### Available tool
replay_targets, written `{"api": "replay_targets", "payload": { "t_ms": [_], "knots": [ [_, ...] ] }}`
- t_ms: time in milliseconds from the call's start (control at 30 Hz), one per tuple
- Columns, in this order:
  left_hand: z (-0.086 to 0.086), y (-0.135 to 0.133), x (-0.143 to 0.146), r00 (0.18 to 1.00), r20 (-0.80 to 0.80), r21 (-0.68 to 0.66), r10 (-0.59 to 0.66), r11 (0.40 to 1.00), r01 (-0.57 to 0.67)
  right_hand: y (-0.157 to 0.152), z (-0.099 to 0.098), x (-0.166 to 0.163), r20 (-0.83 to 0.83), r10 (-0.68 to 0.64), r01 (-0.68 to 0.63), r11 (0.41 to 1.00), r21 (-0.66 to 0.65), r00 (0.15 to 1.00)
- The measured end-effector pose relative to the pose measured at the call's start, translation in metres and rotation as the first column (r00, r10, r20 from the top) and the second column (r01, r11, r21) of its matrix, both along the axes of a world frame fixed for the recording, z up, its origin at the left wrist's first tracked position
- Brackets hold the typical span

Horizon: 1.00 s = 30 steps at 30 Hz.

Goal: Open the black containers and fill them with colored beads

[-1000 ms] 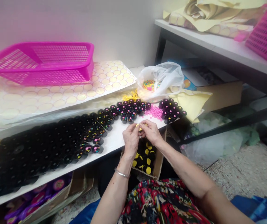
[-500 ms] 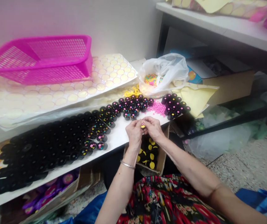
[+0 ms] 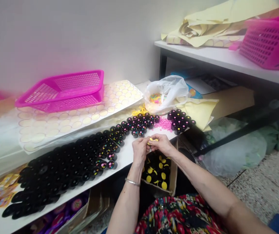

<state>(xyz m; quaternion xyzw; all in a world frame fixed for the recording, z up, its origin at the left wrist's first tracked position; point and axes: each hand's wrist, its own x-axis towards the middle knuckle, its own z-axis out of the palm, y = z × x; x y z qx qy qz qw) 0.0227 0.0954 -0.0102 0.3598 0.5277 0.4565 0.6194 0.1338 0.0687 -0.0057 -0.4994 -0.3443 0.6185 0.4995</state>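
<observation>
My left hand (image 3: 140, 148) and my right hand (image 3: 162, 144) meet over the table's front edge, fingers pinched around a small yellow-topped piece (image 3: 152, 140). Most of that piece is hidden by my fingers. Right below them, a cardboard box (image 3: 175, 177) holds many black pieces with yellow round tops (image 3: 163, 175). Small black cups (image 3: 63, 162) stand in dense rows on the table to the left, those nearest my hands with coloured beads inside. Behind my hands lie loose pink beads (image 3: 163, 123), with another group of black cups (image 3: 181, 121) beside them.
A pink basket (image 3: 63, 97) rests on a sheet of round stickers (image 3: 127, 94). Behind the beads sit a plastic bag of coloured beads (image 3: 168, 92) and yellow plastic pieces (image 3: 140, 110). At right, a raised shelf (image 3: 217, 55) carries another pink basket (image 3: 266, 42).
The camera view has tilted up, so the scene sits lower. My hands still grip a small piece; its yellow top now faces up more plainly, where a pink spot showed before.
</observation>
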Motion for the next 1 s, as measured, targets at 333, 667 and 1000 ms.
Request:
{"api": "replay_targets", "payload": {
  "t_ms": [333, 667, 1000],
  "knots": [
    [0.000, -0.004, -0.005, 0.999, -0.026, 0.076, -0.040, 0.996, 0.042, 0.002, 0.007, -0.005, 0.057, -0.009, 0.009, 1.000, -0.008, 0.998],
    [-0.007, -0.037, -0.022, 0.938, -0.269, 0.402, -0.217, 0.860, 0.314, -0.037, 0.016, 0.003, 0.186, -0.052, 0.026, 0.990, 0.142, 0.981],
    [0.020, -0.065, -0.025, 0.843, -0.538, 0.666, -0.021, 0.602, 0.440, -0.067, 0.010, 0.030, -0.152, 0.140, -0.111, 0.976, 0.186, 0.978]
  ]
}}
